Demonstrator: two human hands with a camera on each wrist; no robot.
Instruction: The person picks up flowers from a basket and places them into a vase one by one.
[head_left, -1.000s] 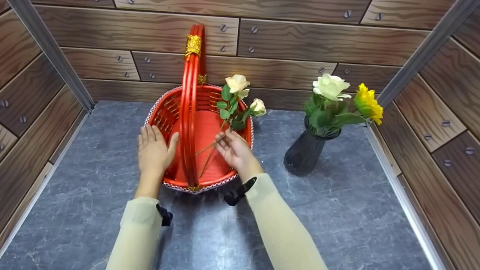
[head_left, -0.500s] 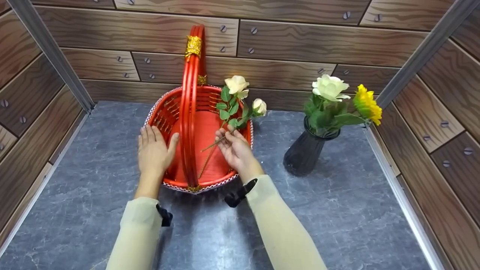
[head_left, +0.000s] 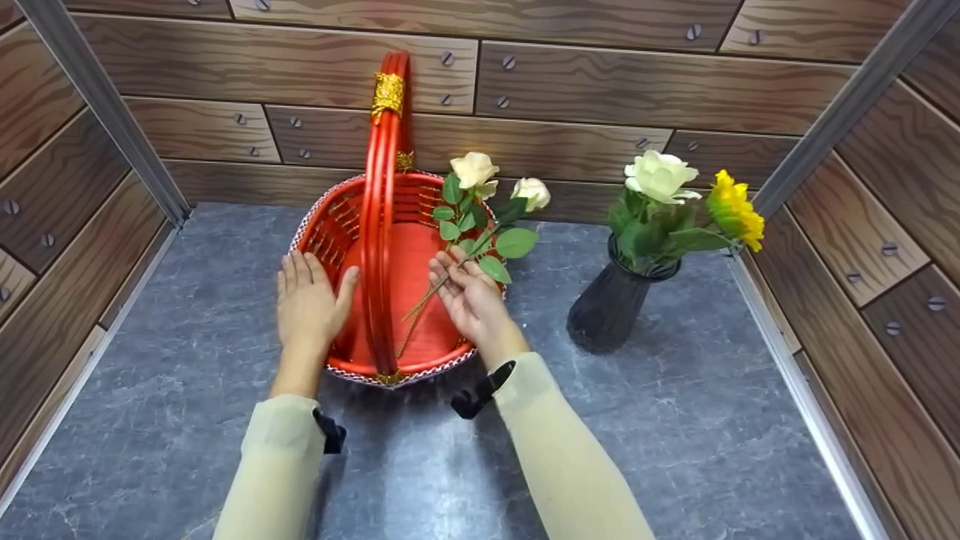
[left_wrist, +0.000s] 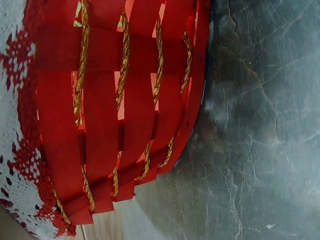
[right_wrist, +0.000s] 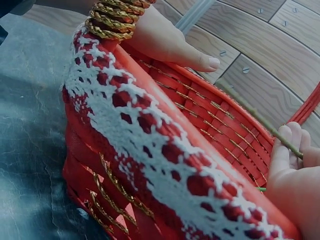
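Observation:
A red woven basket (head_left: 424,330) with a tall arched handle (head_left: 379,202) stands in the middle of the head view. My left hand (head_left: 309,304) rests against its left rim, fingers straight and thumb apart over the inside. Over the right side of the basket, my right hand (head_left: 472,304) pinches the thin stem (right_wrist: 255,112) of a cream rose (head_left: 531,193) between fingertips and thumb. That rose leans right, its leaves spread past the rim. A second cream rose (head_left: 474,170) leans inside against the back right rim; its stem crosses the held one. In the left wrist view, basket slats (left_wrist: 100,105) fill the left half.
A dark ribbed vase (head_left: 611,311) stands right of the basket, holding a white flower (head_left: 661,176) and a yellow flower (head_left: 735,210). Wood-patterned walls (head_left: 600,82) enclose the grey marbled tabletop (head_left: 187,420) at the back and sides.
The rose in my right hand has turned: its bloom shifted right and up, and its leaves now fan out over the right rim. My left hand has stayed in place.

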